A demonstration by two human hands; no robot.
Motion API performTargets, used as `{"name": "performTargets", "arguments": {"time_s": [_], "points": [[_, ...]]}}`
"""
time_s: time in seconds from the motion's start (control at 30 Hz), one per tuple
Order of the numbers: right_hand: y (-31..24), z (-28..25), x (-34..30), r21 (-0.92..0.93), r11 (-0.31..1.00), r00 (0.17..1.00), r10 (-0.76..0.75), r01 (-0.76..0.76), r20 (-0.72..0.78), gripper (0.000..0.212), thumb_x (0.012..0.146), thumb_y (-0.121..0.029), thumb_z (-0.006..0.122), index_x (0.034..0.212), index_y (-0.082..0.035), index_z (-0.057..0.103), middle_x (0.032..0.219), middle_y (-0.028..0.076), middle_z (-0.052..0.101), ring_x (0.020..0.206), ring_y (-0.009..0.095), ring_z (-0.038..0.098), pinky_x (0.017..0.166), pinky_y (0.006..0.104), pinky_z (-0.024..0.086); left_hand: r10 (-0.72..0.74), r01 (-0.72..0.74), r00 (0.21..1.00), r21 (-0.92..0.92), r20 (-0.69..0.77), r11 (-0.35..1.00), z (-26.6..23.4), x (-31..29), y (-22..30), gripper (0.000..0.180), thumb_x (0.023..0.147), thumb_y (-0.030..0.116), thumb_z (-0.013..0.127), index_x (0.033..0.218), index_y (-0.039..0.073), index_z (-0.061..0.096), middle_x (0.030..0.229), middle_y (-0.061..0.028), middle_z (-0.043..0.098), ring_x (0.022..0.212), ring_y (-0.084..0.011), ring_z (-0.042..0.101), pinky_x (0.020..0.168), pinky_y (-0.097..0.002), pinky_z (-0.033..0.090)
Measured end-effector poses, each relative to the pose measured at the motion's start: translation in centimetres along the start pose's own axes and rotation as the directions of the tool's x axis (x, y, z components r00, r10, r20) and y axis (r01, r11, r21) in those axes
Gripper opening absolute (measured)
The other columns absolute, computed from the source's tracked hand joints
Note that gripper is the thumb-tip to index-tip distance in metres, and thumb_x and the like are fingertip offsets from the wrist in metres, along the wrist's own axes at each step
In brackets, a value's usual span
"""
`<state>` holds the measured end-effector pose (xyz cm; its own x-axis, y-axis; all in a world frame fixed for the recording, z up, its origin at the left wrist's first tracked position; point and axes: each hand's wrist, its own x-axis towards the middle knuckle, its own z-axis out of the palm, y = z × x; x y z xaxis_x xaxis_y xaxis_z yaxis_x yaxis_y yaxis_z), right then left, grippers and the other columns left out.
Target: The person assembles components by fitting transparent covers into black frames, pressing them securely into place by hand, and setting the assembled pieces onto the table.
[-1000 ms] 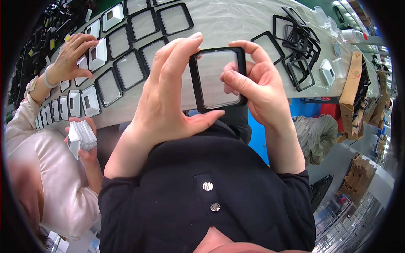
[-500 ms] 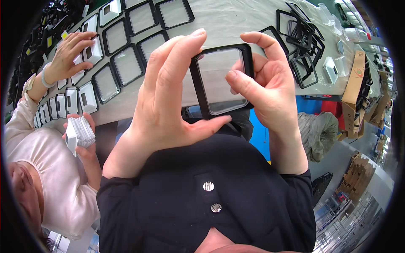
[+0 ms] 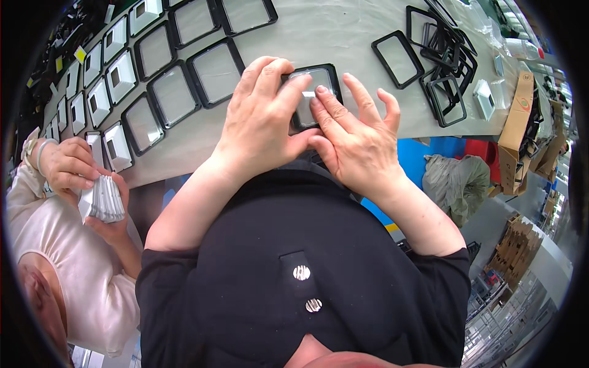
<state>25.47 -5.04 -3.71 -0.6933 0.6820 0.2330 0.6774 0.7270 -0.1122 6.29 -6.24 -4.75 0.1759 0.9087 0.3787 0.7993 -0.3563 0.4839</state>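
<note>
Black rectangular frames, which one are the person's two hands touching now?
The clear-windowed frame between the frame rows and the frame pile: only it lies under both the left hand and the right hand.

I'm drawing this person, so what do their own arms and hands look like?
Both hands are bare: no gloves, rings or watch show. The forearms are bare too, without cables, and come out of short, plain black sleeves.

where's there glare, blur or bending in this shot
Head view: the near edge of the table bends under the fisheye; head view: a small bright patch, probably glare, shows in the frame; head view: the buttons shine; head view: left hand and right hand look fairly sharp.
</note>
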Motion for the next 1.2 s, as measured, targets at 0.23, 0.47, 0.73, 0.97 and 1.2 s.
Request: {"name": "performTargets", "arguments": {"time_s": [0.23, 0.47, 0.73, 0.97, 1.2], "points": [[1.2, -2.2, 1.4, 0.117, 0.993, 1.0, 0.018, -0.017, -0.01, 0.036, 0.09, -0.033, 0.062, 0.114, -0.007, 0.071, 0.121, 0.006, 0.068, 0.132, 0.03, 0.046, 0.111, 0.0539, 0.021, 0.058, -0.068, 0.988, 0.066, 0.141, 0.996, 0.0, 1.9, 0.7, 0.049, 0.061, 0.019, 0.078, 0.106, 0.005, 0.066, 0.124, -0.0152, 0.055, 0.125, -0.0366, 0.048, 0.105, -0.0468, 0.041], [8.5, -8.8, -0.2, 0.312, 0.918, 0.913, 0.326, -0.244, -0.245, 0.035, 0.102, -0.031, 0.051, 0.116, -0.007, 0.071, 0.123, 0.01, 0.068, 0.131, 0.033, 0.046, 0.111, 0.0451, 0.025, 0.106, -0.097, 0.994, 0.258, -0.021, 0.961, 0.5, 15.1, -4.6, 0.056, 0.074, 0.04, 0.079, 0.122, 0.013, 0.064, 0.129, -0.0063, 0.06, 0.134, -0.0318, 0.039, 0.111, -0.0509, 0.027], [16.8, -10.8, -3.9, 0.366, 0.847, 0.804, 0.504, -0.386, -0.317, 0.032, 0.102, -0.023, 0.05, 0.113, -0.002, 0.071, 0.118, 0.011, 0.07, 0.126, 0.033, 0.053, 0.109, 0.0439, 0.035, -0.261, 0.138, 0.923, 0.388, 0.284, 0.911, -0.5, 20.7, -12.3, 0.061, 0.07, 0.039, 0.07, 0.125, 0.017, 0.063, 0.139, -0.0054, 0.055, 0.143, -0.0329, 0.033, 0.113, -0.0518, 0.026], [26.7, -8.0, 3.6, 0.342, 0.787, 0.781, 0.594, -0.514, -0.192, 0.039, 0.092, -0.033, 0.061, 0.116, -0.003, 0.07, 0.113, 0.02, 0.07, 0.109, 0.033, 0.065, 0.094, 0.0383, 0.049, -0.205, 0.12, 0.969, 0.467, 0.135, 0.876, -2.1, 16.9, -9.7, 0.063, 0.071, 0.04, 0.074, 0.127, 0.013, 0.062, 0.146, -0.0159, 0.048, 0.145, -0.0378, 0.029, 0.116, -0.0523, 0.024], [35.1, -1.6, 10.9, -0.05, 0.703, 0.704, 0.71, -0.71, -0.021, 0.053, 0.086, -0.045, 0.064, 0.118, -0.003, 0.069, 0.117, 0.019, 0.069, 0.111, 0.034, 0.065, 0.098, 0.042, 0.05, -0.075, 0.01, 0.931, 0.182, 0.358, 0.983, 5.3, 12.6, 6.1, 0.076, 0.083, 0.058, 0.067, 0.136, 0.005, 0.054, 0.151, -0.0261, 0.036, 0.139, -0.0426, 0.036, 0.114, -0.0494, 0.03]]}}
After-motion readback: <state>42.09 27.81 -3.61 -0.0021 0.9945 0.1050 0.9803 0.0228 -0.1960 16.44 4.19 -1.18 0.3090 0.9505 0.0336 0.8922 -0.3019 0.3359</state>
